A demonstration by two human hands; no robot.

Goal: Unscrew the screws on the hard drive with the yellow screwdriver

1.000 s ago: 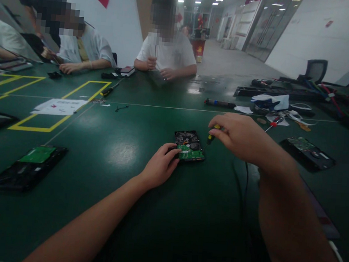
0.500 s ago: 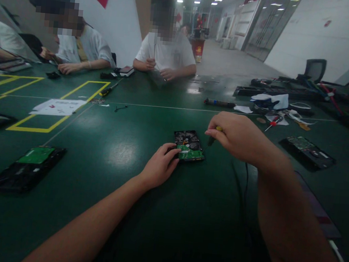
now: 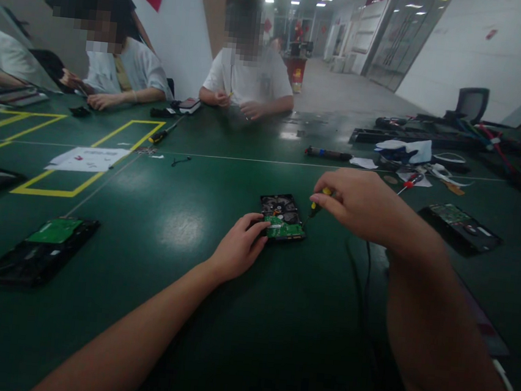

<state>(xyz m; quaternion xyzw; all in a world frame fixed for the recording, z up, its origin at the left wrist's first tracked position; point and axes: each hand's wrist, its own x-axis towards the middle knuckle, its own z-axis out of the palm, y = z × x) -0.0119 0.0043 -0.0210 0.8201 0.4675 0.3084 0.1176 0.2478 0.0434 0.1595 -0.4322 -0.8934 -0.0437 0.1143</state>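
A hard drive (image 3: pixel 282 204) with a green circuit board lies in front of me on the green table. My left hand (image 3: pixel 242 243) steadies it by the left side, fingertips on the board's edge and the thumb low at the near corner. Pinched in my right hand (image 3: pixel 345 197) is a screwdriver (image 3: pixel 316 208) with a yellow and black handle. It slants down to the left, and its thin tip is at the right edge of the hard drive. Whether the tip sits in a screw is too small to tell.
Another hard drive (image 3: pixel 41 251) lies at left, a third hard drive (image 3: pixel 462 228) at right. A red screwdriver (image 3: pixel 410 183), a dark cylindrical tool (image 3: pixel 328 154) and white paper (image 3: pixel 89 159) lie farther back. A black cable (image 3: pixel 368 273) runs near my right forearm. Co-workers sit across the table.
My right hand has shifted slightly to the right, and more of the screwdriver's yellow handle shows. My left hand and the hard drive have stayed put. A person in dark clothing has appeared behind at left.
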